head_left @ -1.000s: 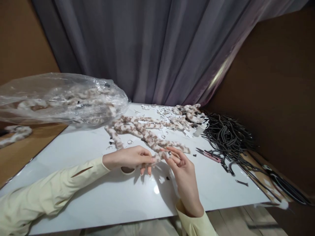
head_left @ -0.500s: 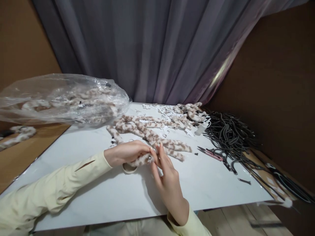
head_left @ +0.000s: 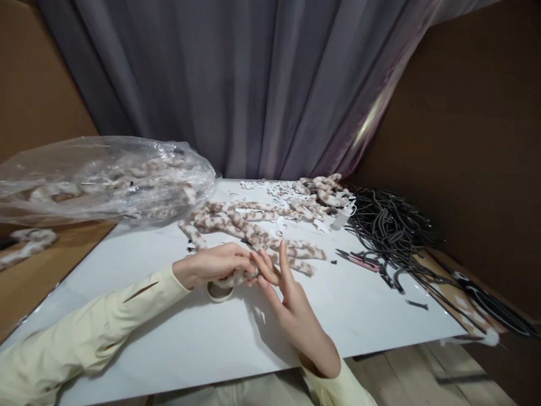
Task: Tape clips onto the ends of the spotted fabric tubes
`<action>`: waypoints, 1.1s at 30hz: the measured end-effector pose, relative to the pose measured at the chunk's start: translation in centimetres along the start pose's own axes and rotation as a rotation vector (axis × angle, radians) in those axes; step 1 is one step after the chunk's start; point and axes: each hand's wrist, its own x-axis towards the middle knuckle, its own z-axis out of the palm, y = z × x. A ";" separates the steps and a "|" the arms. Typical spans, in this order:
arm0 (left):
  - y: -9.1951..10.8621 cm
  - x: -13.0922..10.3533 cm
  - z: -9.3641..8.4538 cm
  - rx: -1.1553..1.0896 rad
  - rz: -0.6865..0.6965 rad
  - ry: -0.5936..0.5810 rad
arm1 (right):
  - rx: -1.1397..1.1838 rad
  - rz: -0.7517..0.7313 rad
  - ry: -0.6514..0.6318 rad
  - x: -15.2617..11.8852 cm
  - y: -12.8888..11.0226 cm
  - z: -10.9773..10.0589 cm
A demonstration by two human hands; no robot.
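Observation:
My left hand (head_left: 217,262) is closed round a short furry tube (head_left: 234,279), white with brown spots, held just above the table. The fingers of my right hand (head_left: 291,299) meet at the tube's right end, thumb and middle fingers against it, while the index finger points up. That end is covered by fingertips. Under my left hand stands a small round object with a pale rim (head_left: 220,293), partly hidden. More spotted furry tubes (head_left: 253,228) lie spread just beyond both hands.
A clear plastic bag (head_left: 105,175) of furry pieces lies at the left. Black cords (head_left: 389,231) are heaped at the right, beside pink-handled snips (head_left: 359,260) and a small white bottle (head_left: 341,217). Small metal parts (head_left: 274,189) are scattered at the back of the white table (head_left: 177,349).
My right index finger has lifted away and straightened upward. The tube's end, with a small dark spot showing before, is covered by fingers now. The camera view has shifted slightly.

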 end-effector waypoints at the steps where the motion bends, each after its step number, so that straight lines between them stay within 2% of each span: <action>1: 0.0 0.0 0.0 0.001 -0.001 -0.003 | 0.078 0.030 0.002 0.0 0.0 -0.2; 6: 0.5 -0.4 0.3 -0.023 0.005 -0.070 | 0.336 0.174 0.079 0.6 0.4 -0.9; 11: 1.3 -1.0 0.5 0.003 -0.050 -0.081 | 0.442 0.382 0.066 1.2 0.6 -1.5; 17: 0.9 -1.1 0.8 -0.085 -0.094 -0.158 | 0.277 0.284 0.053 1.2 0.2 -1.9; 23: 0.5 -1.0 0.7 -0.134 -0.087 -0.198 | 0.190 0.264 -0.002 0.9 0.3 -1.9; 26: 0.6 -1.1 0.9 -0.035 -0.095 -0.212 | 0.172 0.264 -0.051 0.9 0.5 -1.8; 28: 0.7 -1.3 1.1 0.125 -0.071 -0.165 | 0.173 0.286 -0.090 0.8 0.7 -1.8; 31: 0.9 -1.7 1.5 0.449 0.046 -0.094 | 0.177 0.322 -0.159 0.7 0.8 -1.6; 33: 0.9 -2.0 1.7 0.596 0.104 -0.075 | 0.131 0.318 -0.162 0.7 0.8 -1.5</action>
